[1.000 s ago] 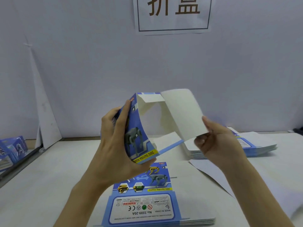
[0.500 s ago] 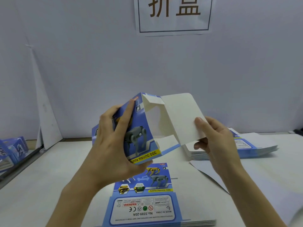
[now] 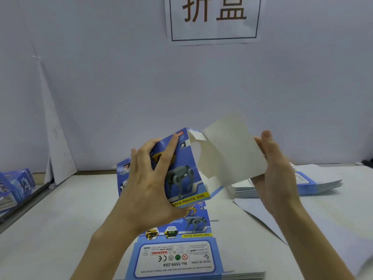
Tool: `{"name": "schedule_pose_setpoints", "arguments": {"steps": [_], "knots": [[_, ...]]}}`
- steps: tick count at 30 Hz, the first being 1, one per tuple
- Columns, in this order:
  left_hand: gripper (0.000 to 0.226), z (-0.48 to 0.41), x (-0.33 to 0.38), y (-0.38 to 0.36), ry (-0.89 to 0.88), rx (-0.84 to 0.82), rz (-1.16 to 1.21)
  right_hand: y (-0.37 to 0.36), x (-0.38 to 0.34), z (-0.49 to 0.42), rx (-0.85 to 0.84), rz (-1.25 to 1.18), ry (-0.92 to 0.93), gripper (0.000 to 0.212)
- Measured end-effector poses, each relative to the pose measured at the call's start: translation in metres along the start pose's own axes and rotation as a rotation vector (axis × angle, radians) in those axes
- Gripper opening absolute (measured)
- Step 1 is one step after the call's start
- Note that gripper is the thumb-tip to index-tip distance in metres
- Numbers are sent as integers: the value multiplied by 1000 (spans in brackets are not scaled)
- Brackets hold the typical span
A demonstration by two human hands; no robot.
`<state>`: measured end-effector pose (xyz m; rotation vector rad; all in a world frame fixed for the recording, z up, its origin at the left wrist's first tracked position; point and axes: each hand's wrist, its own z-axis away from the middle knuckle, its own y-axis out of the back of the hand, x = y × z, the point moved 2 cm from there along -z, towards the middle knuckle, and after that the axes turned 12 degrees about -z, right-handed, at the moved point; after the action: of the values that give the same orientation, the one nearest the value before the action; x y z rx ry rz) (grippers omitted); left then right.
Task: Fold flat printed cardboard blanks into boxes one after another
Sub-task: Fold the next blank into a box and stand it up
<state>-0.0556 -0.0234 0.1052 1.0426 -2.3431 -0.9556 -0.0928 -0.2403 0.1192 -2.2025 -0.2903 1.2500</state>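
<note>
I see both forearms reaching up from the bottom edge, bare, converging toward the middle. My left hand (image 3: 149, 190) is raised with its back to the camera, fingers spread and curled over what it grips — index finger stretched up and to the right, thumb wrapped underneath at the lower right. My right hand (image 3: 276, 174) stands on edge, wrist below, palm turned to the left; the thumb points straight up, nail visible. Its fingers seem to press flat behind what it holds — they are hidden, so I can't confirm. The hands are apart, at about one height.
</note>
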Motion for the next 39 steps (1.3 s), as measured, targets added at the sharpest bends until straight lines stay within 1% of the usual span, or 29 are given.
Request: {"name": "schedule_pose_setpoints", "arguments": {"steps": [2,4,6,8,11,14,16,18,21,23,24,26,28,31,33,36,39], "knots": [[126,-1,1,-1,-38,18,-26,-3,1,1,-39,-176,-194,26],[124,-1,0,-2,-57,60,-44,-2,2,0,-68,-210,-262,27],[122,0,-1,-3,-47,77,-20,0,1,-1,-103,-193,-269,30],[123,1,-3,-5,-34,77,21,-1,-1,0,-173,-160,-279,31],[123,1,-1,-10,-64,84,44,-2,1,1,-241,-85,-309,32],[122,2,1,-15,-78,69,73,-5,6,2,-249,-57,-340,30],[121,4,1,-17,-73,63,102,-5,7,2,-220,-35,-345,29],[122,5,0,-18,-75,69,117,0,6,1,-174,-6,-337,28],[129,4,-2,-15,-95,133,66,8,6,-3,-124,-4,-291,27],[128,3,-3,-10,-116,153,32,12,8,-5,-40,28,-262,22],[126,3,-3,-9,-117,145,27,12,9,-5,-30,32,-260,23],[126,1,-1,-7,-95,114,-3,9,11,-4,-67,14,-265,28],[125,0,0,-6,-78,89,-51,4,10,-2,-88,17,-248,27],[123,0,-2,-3,-68,89,-87,6,11,-3,-51,241,-119,32],[122,-1,-1,-2,-72,98,-120,9,11,-4,-25,300,-81,36],[119,-1,3,-8,-103,105,-188,6,11,-1,-79,366,-52,34],[115,-1,6,-8,-85,108,-200,2,9,1,-97,470,100,30]]}}
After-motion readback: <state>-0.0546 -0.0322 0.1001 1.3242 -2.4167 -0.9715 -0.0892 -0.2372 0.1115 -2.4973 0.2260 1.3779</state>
